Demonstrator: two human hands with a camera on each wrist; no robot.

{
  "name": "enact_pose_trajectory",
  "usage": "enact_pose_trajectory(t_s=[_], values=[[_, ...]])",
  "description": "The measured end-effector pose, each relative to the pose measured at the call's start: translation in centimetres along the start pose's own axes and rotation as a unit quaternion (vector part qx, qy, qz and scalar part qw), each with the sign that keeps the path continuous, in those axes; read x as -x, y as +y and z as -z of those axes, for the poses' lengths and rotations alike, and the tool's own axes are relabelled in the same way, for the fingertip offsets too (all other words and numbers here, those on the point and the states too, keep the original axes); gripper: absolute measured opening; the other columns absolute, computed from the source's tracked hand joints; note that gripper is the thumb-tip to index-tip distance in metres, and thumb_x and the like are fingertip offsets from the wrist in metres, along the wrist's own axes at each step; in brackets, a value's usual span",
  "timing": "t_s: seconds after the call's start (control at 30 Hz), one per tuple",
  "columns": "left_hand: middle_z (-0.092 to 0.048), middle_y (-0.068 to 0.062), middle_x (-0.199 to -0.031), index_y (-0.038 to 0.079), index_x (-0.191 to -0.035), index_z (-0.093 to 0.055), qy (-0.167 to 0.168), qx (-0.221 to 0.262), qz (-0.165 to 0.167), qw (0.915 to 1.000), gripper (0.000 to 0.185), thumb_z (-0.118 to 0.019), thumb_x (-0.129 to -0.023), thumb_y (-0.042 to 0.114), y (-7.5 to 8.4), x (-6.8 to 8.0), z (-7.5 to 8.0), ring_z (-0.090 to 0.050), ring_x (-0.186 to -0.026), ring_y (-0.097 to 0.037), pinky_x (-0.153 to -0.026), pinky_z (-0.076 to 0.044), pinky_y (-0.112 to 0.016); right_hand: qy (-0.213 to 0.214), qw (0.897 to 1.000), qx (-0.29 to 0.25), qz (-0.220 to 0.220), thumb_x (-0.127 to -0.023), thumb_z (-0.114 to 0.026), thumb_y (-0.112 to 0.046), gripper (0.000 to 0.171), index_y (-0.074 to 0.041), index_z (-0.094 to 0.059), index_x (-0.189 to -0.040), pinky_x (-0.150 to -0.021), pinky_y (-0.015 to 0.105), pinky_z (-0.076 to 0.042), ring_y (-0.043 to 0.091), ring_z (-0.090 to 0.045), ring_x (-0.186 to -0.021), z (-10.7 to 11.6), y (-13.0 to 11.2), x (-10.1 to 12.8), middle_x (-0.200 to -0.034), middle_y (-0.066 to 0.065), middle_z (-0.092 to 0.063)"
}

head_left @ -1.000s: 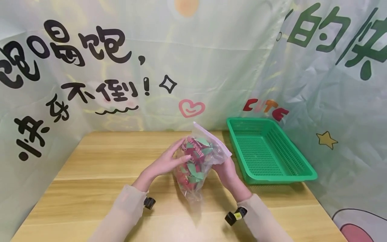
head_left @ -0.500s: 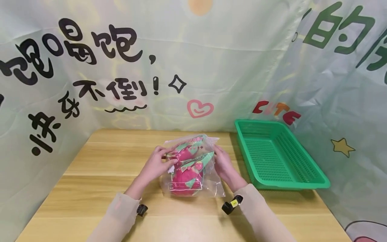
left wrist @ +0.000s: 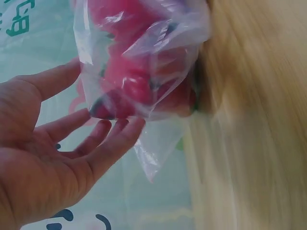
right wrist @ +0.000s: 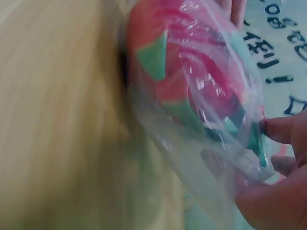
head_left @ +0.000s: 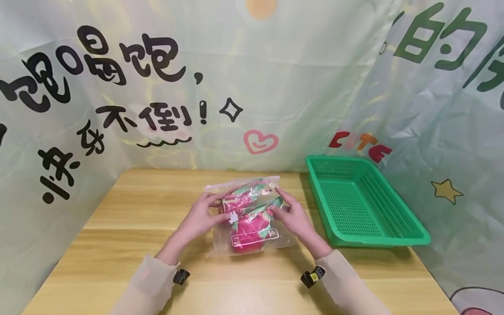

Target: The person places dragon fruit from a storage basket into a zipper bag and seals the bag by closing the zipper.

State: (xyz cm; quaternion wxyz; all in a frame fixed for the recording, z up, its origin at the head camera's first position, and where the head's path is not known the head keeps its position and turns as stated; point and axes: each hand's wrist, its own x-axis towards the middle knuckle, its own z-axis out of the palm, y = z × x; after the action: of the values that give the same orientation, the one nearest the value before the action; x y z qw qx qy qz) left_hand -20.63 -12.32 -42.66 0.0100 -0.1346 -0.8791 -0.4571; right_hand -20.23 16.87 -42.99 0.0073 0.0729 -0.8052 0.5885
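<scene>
A clear zip bag [head_left: 256, 238] with pink print and a white label box holds pink-red, fruit-like things with green leaf-shaped tips, perhaps dragon fruit. It faces the head camera at mid-table. My left hand [head_left: 198, 216] grips its left side, thumb in front and fingers behind the edge. On the opposite side, my right hand [head_left: 295, 214] holds the bag between thumb and fingers. In the left wrist view the bag [left wrist: 148, 91] lies against the fingertips of the left hand [left wrist: 53, 143]. The right wrist view has the right hand [right wrist: 283, 177] at the wrinkled plastic [right wrist: 206, 96].
A green perforated plastic basket [head_left: 378, 241] stands at the table's right, with nothing in it. The wooden table [head_left: 130, 245] meets a printed cloth backdrop [head_left: 299, 100] at the back and sides. Black camera straps [head_left: 181, 276] sit at both cuffs.
The bag has turned from a slanted, side-on pose to face the head camera, its zip edge now along the top. The right hand's thumb has come round to the front. The head view shifted slightly right.
</scene>
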Motion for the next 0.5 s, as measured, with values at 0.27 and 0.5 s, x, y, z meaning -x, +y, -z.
enact_pose_trajectory(t_s=[0.27, 0.5], values=[[-0.053, -0.016, -0.148, 0.018, -0.153, -0.053, -0.002, 0.012, -0.01, 0.9999, 0.07, -0.08, -0.09, 0.01, -1.1, -0.3, 0.2, -0.059, -0.128, -0.038, -0.098, -0.058, -0.053, -0.008, 0.996, 0.083, -0.035, -0.101, -0.068, -0.016, 0.071, -0.01, -0.033, -0.162, -0.067, 0.03, -0.061, 0.022, -0.07, -0.09, -0.7, 0.7, -0.3, -0.165, 0.027, -0.028], [-0.044, -0.017, -0.16, 0.013, -0.156, -0.047, -0.014, -0.017, -0.02, 0.9996, 0.064, -0.073, -0.098, 0.019, -1.7, -0.8, 1.0, -0.047, -0.141, -0.045, -0.108, -0.048, -0.06, -0.019, 0.985, 0.17, -0.012, -0.102, -0.065, -0.026, 0.073, -0.003, -0.03, -0.162, -0.092, 0.054, -0.06, 0.043, -0.064, -0.117, 0.5, -0.6, -0.8, -0.164, 0.028, -0.031]])
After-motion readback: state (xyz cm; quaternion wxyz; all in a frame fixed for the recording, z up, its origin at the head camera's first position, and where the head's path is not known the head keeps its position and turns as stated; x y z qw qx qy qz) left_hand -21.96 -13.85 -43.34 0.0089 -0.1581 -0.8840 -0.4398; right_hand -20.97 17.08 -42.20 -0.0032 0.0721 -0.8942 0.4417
